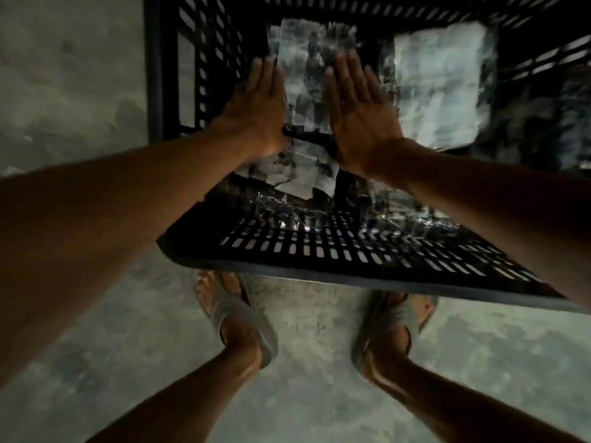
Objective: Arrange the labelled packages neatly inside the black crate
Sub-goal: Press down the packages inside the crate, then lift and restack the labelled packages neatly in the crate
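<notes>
A black slatted crate [319,254] stands on the floor in front of me, seen from above. Several plastic-wrapped packages with white labels lie inside. One labelled package [310,78] sits at the crate's left middle, between my two hands. My left hand [256,107] lies flat along its left side, fingers straight and together. My right hand [358,107] lies flat along its right side, fingers extended. Another package with a large white label [441,87] lies to the right. A further labelled package [294,174] lies nearer, below my wrists. The picture is blurred.
Bare concrete floor [73,91] surrounds the crate. My two feet in grey sandals [236,311] stand just before the crate's near rim. Crinkled shiny wrapping [278,212] shows by the near wall inside.
</notes>
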Action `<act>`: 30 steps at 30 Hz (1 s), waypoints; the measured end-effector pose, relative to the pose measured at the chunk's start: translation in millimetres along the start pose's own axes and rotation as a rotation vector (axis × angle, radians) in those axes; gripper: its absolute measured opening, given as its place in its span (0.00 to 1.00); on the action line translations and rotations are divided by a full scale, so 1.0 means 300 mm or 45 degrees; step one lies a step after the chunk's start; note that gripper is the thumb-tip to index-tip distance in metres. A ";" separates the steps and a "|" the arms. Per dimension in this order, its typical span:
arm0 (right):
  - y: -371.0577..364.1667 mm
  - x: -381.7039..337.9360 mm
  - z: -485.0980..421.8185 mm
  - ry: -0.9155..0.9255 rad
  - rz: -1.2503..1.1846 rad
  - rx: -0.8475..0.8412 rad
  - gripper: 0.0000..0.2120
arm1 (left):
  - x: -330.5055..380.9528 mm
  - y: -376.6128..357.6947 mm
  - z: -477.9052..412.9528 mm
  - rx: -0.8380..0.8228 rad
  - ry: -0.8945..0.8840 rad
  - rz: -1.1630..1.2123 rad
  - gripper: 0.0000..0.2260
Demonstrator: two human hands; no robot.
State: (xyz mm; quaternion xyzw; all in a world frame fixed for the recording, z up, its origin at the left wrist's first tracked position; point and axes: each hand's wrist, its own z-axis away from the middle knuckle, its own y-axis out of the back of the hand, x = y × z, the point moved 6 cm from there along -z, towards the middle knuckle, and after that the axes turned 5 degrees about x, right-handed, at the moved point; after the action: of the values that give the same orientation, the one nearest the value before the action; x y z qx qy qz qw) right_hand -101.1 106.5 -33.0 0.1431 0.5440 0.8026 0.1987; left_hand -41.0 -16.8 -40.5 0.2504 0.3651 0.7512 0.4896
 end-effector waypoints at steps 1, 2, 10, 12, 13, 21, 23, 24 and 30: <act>-0.017 -0.006 -0.008 -0.005 0.075 0.030 0.44 | 0.001 -0.028 -0.017 -0.047 -0.014 -0.048 0.50; -0.025 -0.001 -0.019 -0.026 0.072 0.039 0.44 | -0.006 -0.040 -0.027 -0.077 -0.014 -0.068 0.51; -0.099 -0.029 -0.088 0.004 0.188 0.107 0.29 | 0.009 -0.080 -0.069 -0.115 0.048 -0.196 0.40; -0.120 -0.033 -0.090 -0.006 0.172 0.108 0.26 | 0.033 -0.087 -0.079 -0.094 0.006 -0.307 0.37; -0.130 -0.029 -0.091 -0.011 0.164 0.122 0.26 | 0.041 -0.083 -0.083 -0.082 0.009 -0.340 0.38; -0.024 0.040 -0.072 0.267 -0.149 -0.076 0.39 | 0.028 0.032 0.011 0.066 0.082 0.027 0.50; 0.092 0.067 -0.033 0.302 -0.421 0.005 0.32 | 0.019 0.110 0.055 0.196 0.060 0.119 0.43; 0.146 0.089 -0.020 0.290 -0.521 0.063 0.28 | 0.010 0.152 0.071 0.286 0.053 0.165 0.36; 0.334 0.256 0.026 0.083 -1.246 0.137 0.16 | -0.063 0.325 0.139 0.393 0.059 0.690 0.16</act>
State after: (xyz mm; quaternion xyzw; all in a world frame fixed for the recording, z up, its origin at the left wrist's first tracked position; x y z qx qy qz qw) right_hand -181.6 116.3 64.1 -0.1443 0.5941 0.5900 0.5274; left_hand -56.9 -46.2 62.0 0.3927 0.4057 0.7957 0.2192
